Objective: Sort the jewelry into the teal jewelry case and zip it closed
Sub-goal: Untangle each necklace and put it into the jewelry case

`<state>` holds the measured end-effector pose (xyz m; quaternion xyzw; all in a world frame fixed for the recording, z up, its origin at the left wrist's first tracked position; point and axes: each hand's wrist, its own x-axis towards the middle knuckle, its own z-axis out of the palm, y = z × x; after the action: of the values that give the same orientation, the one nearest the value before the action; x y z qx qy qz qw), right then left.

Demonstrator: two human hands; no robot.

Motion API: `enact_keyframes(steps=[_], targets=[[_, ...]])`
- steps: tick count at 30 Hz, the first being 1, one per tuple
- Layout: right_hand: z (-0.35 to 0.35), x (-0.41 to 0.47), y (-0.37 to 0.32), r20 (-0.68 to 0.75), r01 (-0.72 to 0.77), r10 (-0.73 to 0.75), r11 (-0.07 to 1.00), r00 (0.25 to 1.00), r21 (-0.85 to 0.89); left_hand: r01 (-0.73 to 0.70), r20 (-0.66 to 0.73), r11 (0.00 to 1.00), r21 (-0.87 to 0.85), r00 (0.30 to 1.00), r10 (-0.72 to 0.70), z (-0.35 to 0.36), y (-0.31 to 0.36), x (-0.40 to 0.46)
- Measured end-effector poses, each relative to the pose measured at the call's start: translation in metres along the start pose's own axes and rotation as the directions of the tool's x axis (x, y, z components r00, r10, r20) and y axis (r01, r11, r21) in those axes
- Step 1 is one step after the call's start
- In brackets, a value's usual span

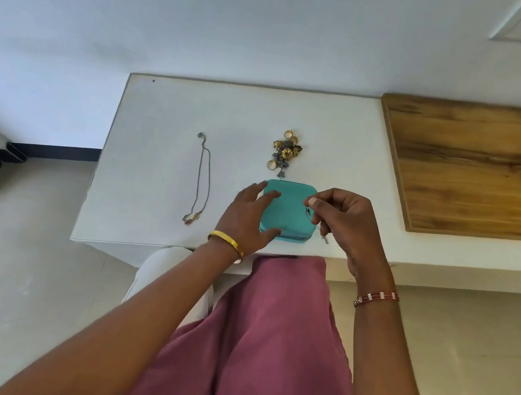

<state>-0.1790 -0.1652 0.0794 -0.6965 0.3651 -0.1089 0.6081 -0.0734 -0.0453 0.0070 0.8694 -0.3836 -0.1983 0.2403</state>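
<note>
Teal jewelry case (288,211), zipped, near the white table's (154,157) near edge. Left hand (250,214), fingers spread, rests on its left side; right hand (341,222) pinches the zipper pull (308,211). Jewelry pile (285,153) just beyond; necklace (201,180) left.

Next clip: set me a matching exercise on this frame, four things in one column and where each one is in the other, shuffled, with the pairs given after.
Things:
1. chain necklace
2. heap of rings and earrings
3. teal jewelry case
4. wooden board

Places:
A. near table edge, between the two hands
B. far right, on the raised counter
C. left of the case, stretched out on the white table
D. just beyond the case's far edge

Pairs: 1-C, 2-D, 3-A, 4-B

The left hand rests on the case; the right hand pinches something small at its right side.
</note>
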Motion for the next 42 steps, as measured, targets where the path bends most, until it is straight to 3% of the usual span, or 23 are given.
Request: enact_keyframes(steps=[5, 10, 14, 17, 22, 31, 42], targets=[[0.003, 0.013, 0.008, 0.001, -0.018, 0.018, 1.000, 1.000, 0.005, -0.169, 0.192, 0.944, 0.282, 0.974, 0.117, 0.006, -0.009, 0.023], [0.000, 0.022, 0.013, -0.010, -0.026, 0.027, 0.999, 1.000, 0.035, -0.202, 0.191, 0.937, 0.285, 0.970, 0.151, 0.011, -0.016, 0.035], [-0.003, 0.023, 0.013, -0.003, -0.013, 0.013, 0.998, 1.000, 0.057, -0.239, 0.150, 0.954, 0.180, 0.965, 0.213, 0.007, -0.020, 0.041], [-0.008, 0.021, 0.010, -0.015, -0.004, 0.006, 0.996, 1.000, 0.085, -0.222, 0.070, 0.975, 0.009, 0.973, 0.221, -0.003, -0.018, 0.043], [-0.014, 0.017, 0.004, -0.024, 0.015, -0.013, 0.996, 1.000, 0.086, -0.048, -0.015, 0.946, -0.320, 0.999, 0.046, -0.017, -0.016, 0.050], [0.000, 0.027, 0.004, -0.033, 0.002, -0.002, 1.000, 0.999, 0.006, 0.111, -0.066, 0.854, -0.508, 0.984, -0.167, -0.022, -0.012, 0.067], [0.037, 0.062, 0.011, -0.051, 0.044, -0.044, 0.999, 0.998, -0.014, 0.157, -0.040, 0.740, -0.654, 0.970, -0.241, -0.021, -0.010, 0.079]])
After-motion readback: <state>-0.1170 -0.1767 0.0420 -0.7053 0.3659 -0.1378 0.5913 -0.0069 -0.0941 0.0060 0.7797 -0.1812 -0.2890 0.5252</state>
